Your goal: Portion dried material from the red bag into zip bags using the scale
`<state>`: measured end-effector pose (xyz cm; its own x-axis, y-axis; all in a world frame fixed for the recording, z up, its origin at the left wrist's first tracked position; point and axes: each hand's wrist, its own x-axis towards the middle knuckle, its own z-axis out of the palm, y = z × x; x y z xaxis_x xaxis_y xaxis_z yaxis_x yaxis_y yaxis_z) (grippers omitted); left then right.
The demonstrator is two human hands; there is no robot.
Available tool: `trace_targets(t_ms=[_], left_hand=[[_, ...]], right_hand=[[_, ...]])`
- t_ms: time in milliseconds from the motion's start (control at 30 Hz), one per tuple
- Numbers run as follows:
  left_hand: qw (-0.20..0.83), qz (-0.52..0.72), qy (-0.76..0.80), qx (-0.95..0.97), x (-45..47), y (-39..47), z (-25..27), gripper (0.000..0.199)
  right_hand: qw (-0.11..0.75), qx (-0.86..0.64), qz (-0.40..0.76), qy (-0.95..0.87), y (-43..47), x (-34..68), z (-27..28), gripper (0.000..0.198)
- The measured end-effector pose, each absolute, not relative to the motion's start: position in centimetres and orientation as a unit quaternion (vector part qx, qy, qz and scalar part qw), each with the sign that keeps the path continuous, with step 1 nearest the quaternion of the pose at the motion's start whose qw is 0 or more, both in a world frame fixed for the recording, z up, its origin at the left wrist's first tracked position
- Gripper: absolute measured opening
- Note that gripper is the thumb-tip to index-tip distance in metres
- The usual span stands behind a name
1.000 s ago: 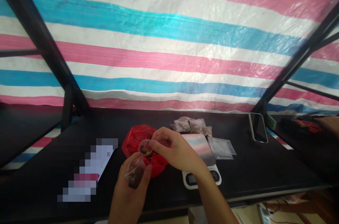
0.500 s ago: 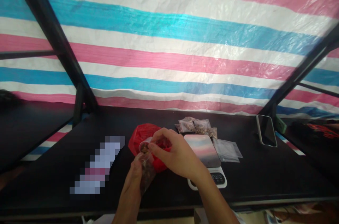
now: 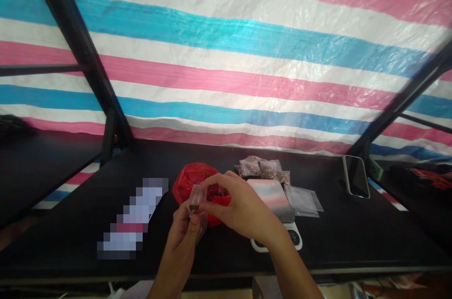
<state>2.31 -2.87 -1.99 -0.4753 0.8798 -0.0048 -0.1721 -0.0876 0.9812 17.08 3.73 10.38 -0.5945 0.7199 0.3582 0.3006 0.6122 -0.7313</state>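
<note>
In the head view, my left hand (image 3: 181, 233) pinches a small clear plastic bag (image 3: 202, 227) near its mouth; the hand covers much of the bag. My right hand (image 3: 245, 207) grips a small clear plastic cup (image 3: 197, 193) between thumb and fingers. The cup is tipped over at the bag's mouth, with some brown matter in its lower part. Just behind both hands sits an open red plastic bag (image 3: 190, 177), its contents mostly hidden by my right hand. To the right, a white kitchen scale (image 3: 271, 199) with a shiny metal plate lies partly under my right forearm.
Several filled clear bags (image 3: 264, 167) lie behind the scale. Flat clear bags (image 3: 302, 201) are to its right, and a phone (image 3: 356, 176) leans at the far right. A blurred-out item (image 3: 136, 219) lies left on the black table (image 3: 335, 242). Dark frame posts and striped sheeting stand behind.
My right hand has tipped the cup from showing its open top with brown contents to mouth-down at the clear bag. My left hand has shifted slightly with its thumb raised at the bag's mouth.
</note>
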Motion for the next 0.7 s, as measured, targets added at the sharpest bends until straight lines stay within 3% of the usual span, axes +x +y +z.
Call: trace_targets(t_ms=[467, 700], left_hand=[[0.349, 0.652, 0.581, 0.341, 1.2, -3.9, -2.5, 0.081], [0.365, 0.646, 0.579, 0.337, 0.8, -4.3, -1.6, 0.079]], right_hand=[[0.437, -0.383, 0.391, -0.714, 5.8, 16.8, 5.7, 0.011], [0.319, -0.472, 0.214, -0.793, 6.7, 15.4, 3.4, 0.009]])
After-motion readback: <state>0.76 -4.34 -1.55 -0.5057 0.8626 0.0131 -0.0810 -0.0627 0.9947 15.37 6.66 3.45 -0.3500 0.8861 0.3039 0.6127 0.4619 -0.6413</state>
